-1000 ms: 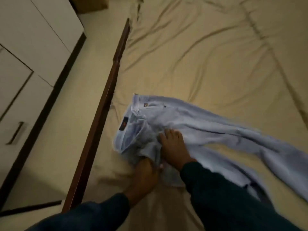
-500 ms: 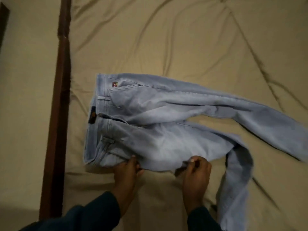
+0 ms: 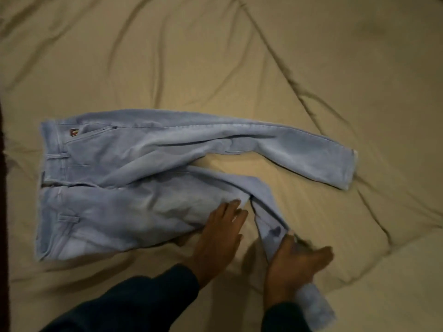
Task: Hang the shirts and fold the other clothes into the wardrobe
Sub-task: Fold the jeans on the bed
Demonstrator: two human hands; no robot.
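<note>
A bedroom in a home

A wrinkled beige sheet [image 3: 239, 68] covers a bed, its dark wooden frame [image 3: 2, 188] at the left edge, with jeans [image 3: 143, 168] spread out.

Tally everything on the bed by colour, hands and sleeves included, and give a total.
Light blue: 1, the jeans
Beige: 1, the bedsheet
Dark sleeves: 2, the left sleeve and the right sleeve
Bare hands: 2, the left hand flat at the jeans' edge, the right hand on the nearer leg
Total: 6
</note>
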